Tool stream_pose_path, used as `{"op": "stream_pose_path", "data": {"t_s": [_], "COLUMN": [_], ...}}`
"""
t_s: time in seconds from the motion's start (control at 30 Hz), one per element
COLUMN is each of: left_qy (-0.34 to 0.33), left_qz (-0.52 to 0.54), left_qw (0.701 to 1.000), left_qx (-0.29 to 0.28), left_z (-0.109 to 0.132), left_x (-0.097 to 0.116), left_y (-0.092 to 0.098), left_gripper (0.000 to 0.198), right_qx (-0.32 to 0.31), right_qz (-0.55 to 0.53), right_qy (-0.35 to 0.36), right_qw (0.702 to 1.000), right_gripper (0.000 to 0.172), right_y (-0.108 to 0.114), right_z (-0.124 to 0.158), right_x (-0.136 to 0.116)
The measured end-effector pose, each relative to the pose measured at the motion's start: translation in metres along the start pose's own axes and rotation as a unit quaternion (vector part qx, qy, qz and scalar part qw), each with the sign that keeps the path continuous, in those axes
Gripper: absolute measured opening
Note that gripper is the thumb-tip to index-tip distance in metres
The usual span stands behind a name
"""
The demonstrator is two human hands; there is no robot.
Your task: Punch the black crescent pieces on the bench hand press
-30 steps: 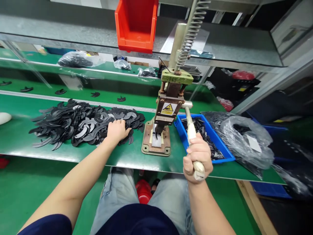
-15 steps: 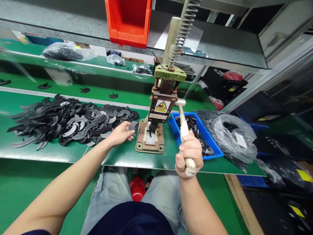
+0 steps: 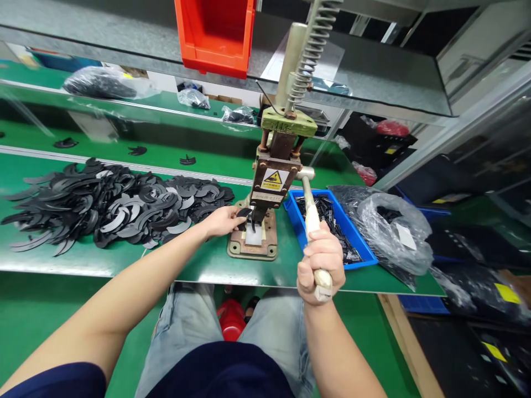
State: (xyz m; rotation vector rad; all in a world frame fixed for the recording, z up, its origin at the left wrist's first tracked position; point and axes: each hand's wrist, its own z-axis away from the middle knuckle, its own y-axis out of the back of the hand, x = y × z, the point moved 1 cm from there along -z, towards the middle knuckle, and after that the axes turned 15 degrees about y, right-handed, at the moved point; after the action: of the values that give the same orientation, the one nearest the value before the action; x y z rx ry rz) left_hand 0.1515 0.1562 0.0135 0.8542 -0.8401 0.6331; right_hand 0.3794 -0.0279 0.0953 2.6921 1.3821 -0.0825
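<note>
My left hand (image 3: 226, 221) pinches a curved black piece (image 3: 244, 212) at the left side of the hand press (image 3: 271, 177). That piece is close to the press's head, above the base plate (image 3: 236, 249); whether it touches the fixture I cannot tell. A small dark part stands at the light metal block (image 3: 253, 236) under the head. My right hand (image 3: 321, 265) is wrapped round the press's lever handle (image 3: 311, 213), which slopes down toward me. Left of the press lies a big heap of curved black pieces (image 3: 136, 207).
A blue bin (image 3: 365, 262) of small black parts stands right of the press, beside clear plastic bags (image 3: 398, 235). An orange-red bin (image 3: 215, 63) sits on the shelf above. Several black pieces (image 3: 187, 160) lie along the back of the green table (image 3: 103, 265).
My left hand has moved right and slightly up, bringing the curved black piece from beside the base to the press's head. My right hand keeps its hold on the lever, which looks unmoved.
</note>
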Motion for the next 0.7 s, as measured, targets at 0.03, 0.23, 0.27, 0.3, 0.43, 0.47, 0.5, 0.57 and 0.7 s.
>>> {"op": "stream_pose_path", "data": {"t_s": [0.03,0.23,0.27,0.3,0.43,0.47,0.5,0.57,0.7], "left_qy": [0.006,0.028,0.034,0.04,0.07,0.082,0.094,0.122,0.197], "left_qz": [0.004,0.031,0.029,0.025,0.009,0.008,0.01,0.021,0.059], "left_qw": [1.0,0.998,0.998,0.998,0.997,0.995,0.994,0.989,0.971], "left_qx": [-0.009,-0.052,-0.049,-0.045,-0.044,-0.05,-0.057,-0.076,-0.123], "left_z": [-0.001,0.0,0.0,-0.001,-0.005,-0.006,-0.006,-0.007,-0.005], "left_x": [0.001,0.008,0.008,0.008,0.008,0.01,0.012,0.017,0.027], "left_y": [0.0,0.003,0.003,0.003,0.0,0.0,0.0,0.001,0.005], "left_gripper": [0.038,0.039,0.038,0.036,0.027,0.024,0.023,0.023,0.029], "right_qx": [0.001,0.008,0.012,0.018,0.039,0.039,0.04,0.041,0.042], "right_qz": [0.0,0.009,0.006,0.002,-0.011,-0.014,-0.018,-0.023,-0.02], "right_qy": [0.0,0.002,0.002,0.001,-0.007,-0.008,-0.007,0.0,0.012], "right_qw": [1.0,1.0,1.0,1.0,0.999,0.999,0.999,0.999,0.999], "right_gripper": [0.013,0.016,0.017,0.017,0.017,0.017,0.017,0.017,0.016], "right_y": [0.0,-0.001,-0.002,-0.002,-0.005,-0.005,-0.005,-0.005,-0.006], "right_z": [0.0,0.002,0.002,0.002,0.001,0.001,0.001,0.003,0.0], "right_x": [0.0,0.002,0.002,0.002,0.002,0.002,0.003,0.003,0.003]}}
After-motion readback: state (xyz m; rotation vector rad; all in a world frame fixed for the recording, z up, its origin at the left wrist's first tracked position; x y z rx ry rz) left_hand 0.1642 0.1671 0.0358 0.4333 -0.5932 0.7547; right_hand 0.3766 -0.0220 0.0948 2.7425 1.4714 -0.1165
